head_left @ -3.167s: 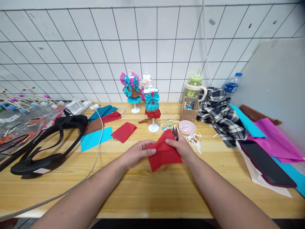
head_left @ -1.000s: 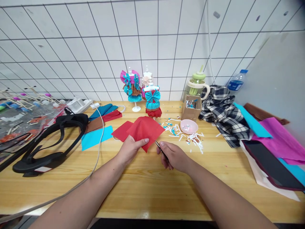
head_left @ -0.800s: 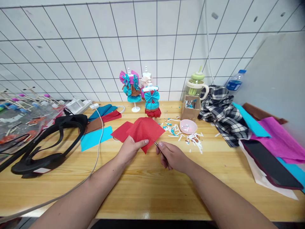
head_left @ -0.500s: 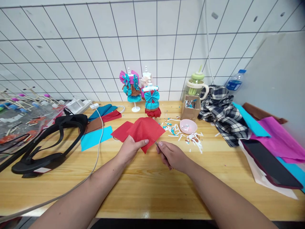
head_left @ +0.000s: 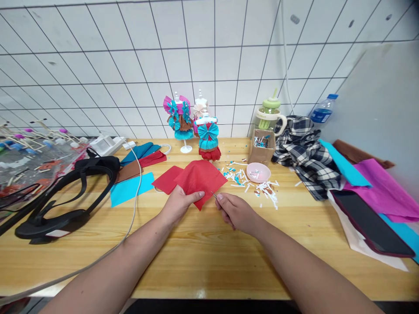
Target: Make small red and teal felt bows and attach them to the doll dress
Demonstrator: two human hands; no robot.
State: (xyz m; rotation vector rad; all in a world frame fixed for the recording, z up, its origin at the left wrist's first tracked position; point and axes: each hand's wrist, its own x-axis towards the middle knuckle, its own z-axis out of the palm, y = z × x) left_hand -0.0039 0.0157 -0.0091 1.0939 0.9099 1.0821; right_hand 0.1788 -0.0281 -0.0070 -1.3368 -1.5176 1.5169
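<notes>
My left hand (head_left: 179, 204) pinches the lower left edge of a red crepe paper sheet (head_left: 201, 176), thumb on top and fingers underneath. The sheet is raised and bent, with one corner pointing down. In my right hand (head_left: 236, 211) is a thin pointed metal tool (head_left: 214, 195), mostly covered by the fingers; I cannot tell its exact kind. Its tip meets the sheet's right edge. Another red paper piece (head_left: 167, 179) lies flat, partly behind the raised sheet. Beyond stand small mannequins in paper dresses: one in pink, blue and brown (head_left: 181, 122), another in blue and red (head_left: 208, 136).
Paper scraps (head_left: 266, 192) surround a pink dish (head_left: 258, 172). Behind are a cardboard box (head_left: 262, 150), a green-lidded bottle (head_left: 270, 115) and plaid cloth (head_left: 306, 152). A phone (head_left: 373, 222) lies right. Blue paper (head_left: 131, 189), a white cable (head_left: 135, 205) and a black headset (head_left: 70, 213) are left.
The metal tool and my right fingers have shifted slightly at the sheet's right edge. My left hand and the red sheet look almost unchanged.
</notes>
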